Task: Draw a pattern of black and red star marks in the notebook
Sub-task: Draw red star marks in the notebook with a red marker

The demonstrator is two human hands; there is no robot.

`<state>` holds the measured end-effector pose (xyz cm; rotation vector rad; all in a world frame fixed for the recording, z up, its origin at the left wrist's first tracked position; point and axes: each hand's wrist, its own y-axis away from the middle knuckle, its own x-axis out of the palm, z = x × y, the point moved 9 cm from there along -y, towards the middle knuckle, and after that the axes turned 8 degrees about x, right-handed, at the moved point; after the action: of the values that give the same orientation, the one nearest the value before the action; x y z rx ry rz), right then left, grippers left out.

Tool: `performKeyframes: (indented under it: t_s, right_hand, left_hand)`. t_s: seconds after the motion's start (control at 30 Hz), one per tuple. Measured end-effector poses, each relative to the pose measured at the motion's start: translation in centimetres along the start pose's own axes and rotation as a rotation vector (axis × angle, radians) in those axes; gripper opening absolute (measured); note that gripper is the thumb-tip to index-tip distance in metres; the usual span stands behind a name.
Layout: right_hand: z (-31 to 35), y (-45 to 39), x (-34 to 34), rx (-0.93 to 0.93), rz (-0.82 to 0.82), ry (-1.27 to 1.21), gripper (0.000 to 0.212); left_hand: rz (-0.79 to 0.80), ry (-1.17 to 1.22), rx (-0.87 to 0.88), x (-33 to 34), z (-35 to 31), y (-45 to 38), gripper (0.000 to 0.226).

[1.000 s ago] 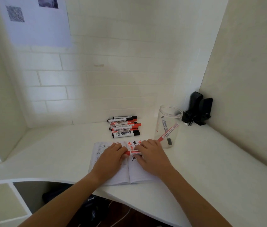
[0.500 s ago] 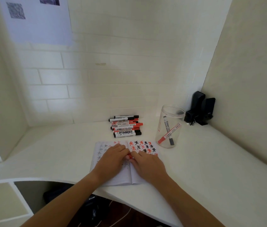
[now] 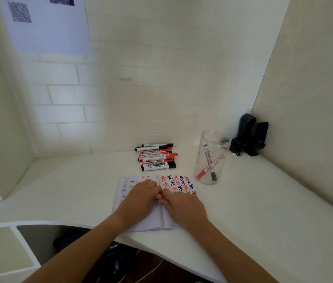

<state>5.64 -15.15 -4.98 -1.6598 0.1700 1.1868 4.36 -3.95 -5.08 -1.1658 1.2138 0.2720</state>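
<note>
1. White desk [image 3: 253, 211] filled a tiled corner.
2. Left hand [image 3: 139, 198] and right hand [image 3: 184, 205] met over the open notebook [image 3: 141, 221], fingers curled around a red marker [image 3: 161, 196] between them.
3. Star marks [image 3: 179, 183] covered the right page; marker pile [image 3: 156, 157] and jar [image 3: 211, 158] lay beyond.

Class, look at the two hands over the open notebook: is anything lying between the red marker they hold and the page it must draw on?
Nothing visible does. Both the left hand and right hand meet on the red marker directly above the notebook. The pile of markers and the clear jar sit beyond the page.
</note>
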Motion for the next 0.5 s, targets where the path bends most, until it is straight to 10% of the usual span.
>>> performKeyframes:
  t_s: [0.5]
  right_hand:
    - [-3.8, 0.0, -2.3, 0.258, 0.028, -0.247, 0.049]
  left_hand:
    - [0.025, 0.013, -0.222, 0.6, 2.0, 0.7, 0.035]
